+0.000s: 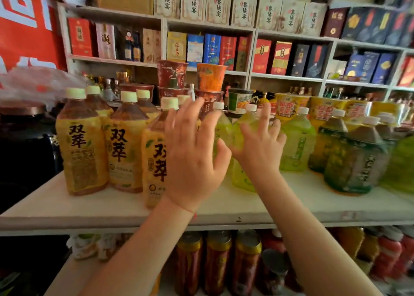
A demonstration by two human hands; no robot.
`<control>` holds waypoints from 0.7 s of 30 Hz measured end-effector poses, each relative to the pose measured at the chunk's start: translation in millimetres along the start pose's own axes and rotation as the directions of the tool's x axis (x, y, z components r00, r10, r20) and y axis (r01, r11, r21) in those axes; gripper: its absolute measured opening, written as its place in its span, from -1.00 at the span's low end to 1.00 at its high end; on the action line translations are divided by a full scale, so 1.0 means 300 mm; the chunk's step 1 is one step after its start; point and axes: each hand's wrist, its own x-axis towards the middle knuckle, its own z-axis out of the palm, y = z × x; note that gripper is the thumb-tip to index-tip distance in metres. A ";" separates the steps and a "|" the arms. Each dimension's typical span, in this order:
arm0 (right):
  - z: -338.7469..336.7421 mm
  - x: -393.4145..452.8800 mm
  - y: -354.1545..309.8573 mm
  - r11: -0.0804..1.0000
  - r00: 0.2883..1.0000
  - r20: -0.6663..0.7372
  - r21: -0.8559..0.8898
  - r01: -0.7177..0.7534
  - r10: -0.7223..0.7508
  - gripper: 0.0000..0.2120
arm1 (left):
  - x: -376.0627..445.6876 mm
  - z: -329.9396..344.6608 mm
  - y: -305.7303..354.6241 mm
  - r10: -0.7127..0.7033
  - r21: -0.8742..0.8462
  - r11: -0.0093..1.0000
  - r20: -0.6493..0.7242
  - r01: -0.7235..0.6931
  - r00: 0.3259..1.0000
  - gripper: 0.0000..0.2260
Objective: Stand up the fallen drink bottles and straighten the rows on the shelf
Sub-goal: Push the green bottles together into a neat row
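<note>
On the white shelf (67,208), 3 front yellow-label tea bottles (81,143) stand upright, caps up, brown tea inside; more stand behind them. My left hand (192,159) is spread, fingers straight, gripping nothing, before the third. My right hand (261,149), equally loose, hovers at the pale green bottles (296,145). Dark green-label bottles (356,161) stand upright furthest right.

Left hand (192,159) raised, fingers spread and straight, back to camera | right hand (261,148) raised just beside it, fingers splayed, slightly bent | thumbs nearly meeting | both bare forearms reaching up from below
</note>
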 end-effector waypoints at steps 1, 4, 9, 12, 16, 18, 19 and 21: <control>-0.009 -0.003 0.012 1.000 0.999 0.030 0.004 0.015 -0.015 -0.52 | 0.012 0.020 0.032 0.031 -0.085 0.996 0.030 -0.029 0.999 -0.68; -0.037 0.003 0.063 0.996 0.998 0.034 0.060 0.059 -0.062 -0.61 | 0.028 0.121 0.085 -0.107 -0.198 0.966 0.272 0.164 0.956 -0.65; -0.011 0.022 0.241 0.990 0.991 0.064 0.084 0.111 -0.116 -0.45 | 0.033 0.318 0.091 -0.445 0.146 0.886 0.537 0.441 0.717 -0.39; 0.013 0.049 0.371 0.984 0.990 0.047 0.123 0.127 -0.133 -0.49 | 0.058 0.401 0.084 -0.545 0.345 0.838 0.558 0.422 0.626 -0.35; 0.065 0.094 0.512 0.974 0.989 0.003 0.175 0.147 -0.149 -0.55 | 0.067 0.496 0.068 -0.628 0.466 0.777 0.532 0.423 0.568 -0.37; 0.091 0.112 0.560 0.968 0.986 -0.012 0.190 0.165 -0.166 -0.56 | 0.059 0.520 0.062 -0.646 0.507 0.757 0.482 0.412 0.592 -0.37; 0.098 0.118 0.573 0.964 0.984 -0.022 0.200 0.177 -0.176 -0.56 | 0.059 0.521 0.054 -0.645 0.512 0.754 0.457 0.412 0.613 -0.38; 0.108 0.123 0.585 0.956 0.981 -0.050 0.218 0.195 -0.189 -0.56 | 0.069 0.514 0.030 -0.645 0.492 0.754 0.431 0.434 0.631 -0.38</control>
